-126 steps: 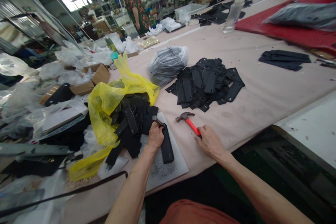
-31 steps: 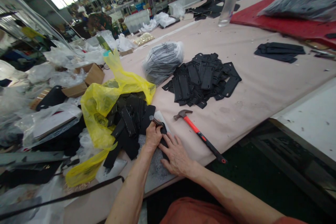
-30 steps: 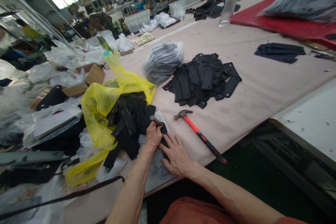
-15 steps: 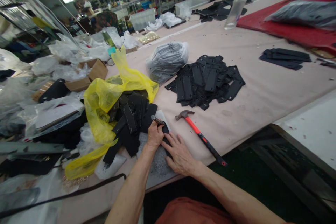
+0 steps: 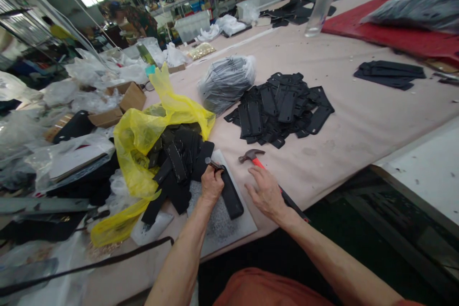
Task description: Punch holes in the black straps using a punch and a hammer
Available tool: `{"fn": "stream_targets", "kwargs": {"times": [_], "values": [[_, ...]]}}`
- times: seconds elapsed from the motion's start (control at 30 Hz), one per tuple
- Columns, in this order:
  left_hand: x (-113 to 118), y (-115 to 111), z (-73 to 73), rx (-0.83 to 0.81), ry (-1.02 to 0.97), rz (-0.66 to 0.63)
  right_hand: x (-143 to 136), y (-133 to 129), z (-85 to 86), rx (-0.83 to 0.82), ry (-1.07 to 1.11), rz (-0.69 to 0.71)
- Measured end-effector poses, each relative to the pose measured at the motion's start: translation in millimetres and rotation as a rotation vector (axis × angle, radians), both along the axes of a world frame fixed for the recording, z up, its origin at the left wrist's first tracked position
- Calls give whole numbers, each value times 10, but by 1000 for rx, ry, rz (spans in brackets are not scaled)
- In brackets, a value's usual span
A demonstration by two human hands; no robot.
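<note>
My left hand (image 5: 212, 183) is closed around a short metal punch (image 5: 214, 163), held over the upper end of a black strip (image 5: 232, 196). That strip lies on a pale, scuffed board (image 5: 218, 227) at the table's near edge. My right hand (image 5: 266, 191) is over the handle of a claw hammer (image 5: 253, 155), fingers apart and not wrapped round it. The hammer rests on the table to the right of the board, its head pointing away from me. Part of its red and black handle is hidden under the hand.
A yellow plastic bag (image 5: 134, 136) spills black pieces (image 5: 175, 162) left of the board. Beyond the hammer lie a heap of black pieces (image 5: 283, 105) and a filled clear bag (image 5: 227, 81). A bottle (image 5: 320, 12) stands farther back. Other people work in the background.
My right hand has left the black strip and moved right, over the hammer's handle. More of the strip and board now shows. My left hand keeps the punch in about the same place.
</note>
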State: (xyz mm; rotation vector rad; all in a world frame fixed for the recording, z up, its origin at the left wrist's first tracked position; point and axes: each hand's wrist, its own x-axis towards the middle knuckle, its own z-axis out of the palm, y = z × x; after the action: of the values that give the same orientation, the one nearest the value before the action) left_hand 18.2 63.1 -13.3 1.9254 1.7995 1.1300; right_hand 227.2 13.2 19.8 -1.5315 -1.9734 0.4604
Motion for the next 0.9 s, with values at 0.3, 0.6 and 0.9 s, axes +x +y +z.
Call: {"fn": "stream_targets", "kwargs": {"times": [0.3, 0.6, 0.9], "values": [[-36, -4, 105, -29, -112, -14, -183, -244, -27, -99, -27, 199], [-25, -26, 176, -97, -200, -4, -220, -339, -214, -170, 26, 189], [-3, -35, 205, -110, -125, 14, -203, -318, -274, -135, 57, 202]]}}
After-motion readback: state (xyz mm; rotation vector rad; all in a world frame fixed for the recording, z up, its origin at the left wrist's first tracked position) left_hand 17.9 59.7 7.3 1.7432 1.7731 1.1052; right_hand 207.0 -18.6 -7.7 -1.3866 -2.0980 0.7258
